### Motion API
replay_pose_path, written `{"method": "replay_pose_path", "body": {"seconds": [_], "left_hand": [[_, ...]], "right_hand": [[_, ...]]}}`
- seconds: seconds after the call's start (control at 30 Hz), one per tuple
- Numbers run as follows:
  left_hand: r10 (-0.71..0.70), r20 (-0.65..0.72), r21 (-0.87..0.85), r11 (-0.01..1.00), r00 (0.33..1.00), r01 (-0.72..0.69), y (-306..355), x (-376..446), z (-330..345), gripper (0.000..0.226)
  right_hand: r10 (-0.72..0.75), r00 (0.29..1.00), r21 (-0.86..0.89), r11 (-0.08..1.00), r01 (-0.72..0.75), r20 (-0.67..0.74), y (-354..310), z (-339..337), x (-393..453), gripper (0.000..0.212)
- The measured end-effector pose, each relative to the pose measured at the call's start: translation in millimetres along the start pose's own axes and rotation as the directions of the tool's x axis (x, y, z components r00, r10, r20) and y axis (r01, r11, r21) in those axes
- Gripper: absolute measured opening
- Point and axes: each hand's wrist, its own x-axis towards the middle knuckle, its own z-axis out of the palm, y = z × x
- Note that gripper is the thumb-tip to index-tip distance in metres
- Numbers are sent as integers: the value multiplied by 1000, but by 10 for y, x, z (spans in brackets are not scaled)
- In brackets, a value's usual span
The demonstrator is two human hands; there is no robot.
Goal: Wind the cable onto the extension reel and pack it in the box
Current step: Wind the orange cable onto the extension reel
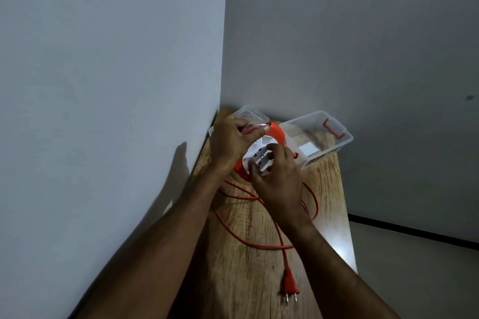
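An orange extension reel (276, 134) with a white socket face (255, 155) stands on the wooden table (248, 274) near the corner. My left hand (229, 142) grips the reel's handle at its top left. My right hand (278, 179) rests on the white face, fingers curled on its centre. The orange cable (259, 242) lies in loose loops on the table, ending in an orange plug (290, 287) near the front. A clear plastic box (317, 134) with red latches stands open to the right of the reel.
A clear lid (251, 115) lies behind the reel against the wall. Grey walls close in at the left and back. The table's right edge (348, 228) drops to the floor.
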Motion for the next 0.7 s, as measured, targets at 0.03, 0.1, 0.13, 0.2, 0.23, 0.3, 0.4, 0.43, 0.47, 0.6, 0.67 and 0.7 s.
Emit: {"method": "replay_pose_path", "body": {"seconds": [0.03,0.1,0.13,0.2,0.23,0.3,0.4,0.43,0.47,0.6,0.67,0.7], "left_hand": [[16,17,-6,1000,1000,-16,8,-10,6,36],[40,43,-11,999,998,-39,10,-30,16,36],[40,48,-8,999,998,-40,4,-34,13,38],[28,52,0,1000,998,-28,-21,-34,1,41],[19,58,2,1000,998,-19,-34,-35,-3,42],[15,63,5,1000,998,-15,-43,-34,-7,42],[14,58,4,1000,998,-14,-33,-31,-6,38],[20,57,7,1000,998,-20,-21,-29,-14,38],[30,62,8,1000,998,-31,-8,-29,-19,37],[41,73,3,999,996,-41,28,-26,5,41],[51,70,30,998,996,-53,42,-41,38,44],[68,70,45,996,995,-72,43,-55,55,44]], "right_hand": [[-7,999,-58,998,9,36,24,59,7,59],[-8,997,-101,995,16,80,41,125,7,71],[-7,995,-94,995,16,95,49,142,5,74],[-6,994,-52,999,12,112,50,142,9,75],[-10,993,-21,1000,12,114,51,135,21,74],[-17,995,42,999,13,96,39,111,59,68],[-28,999,137,990,25,21,28,63,92,58],[-18,1000,171,985,18,1,28,59,94,55],[13,1000,212,977,-10,-14,12,58,90,52],[428,904,436,814,-385,-1,-61,128,104,51],[685,701,560,508,-655,199,-69,204,145,53],[760,547,622,247,-743,350,-104,217,186,54]]}}
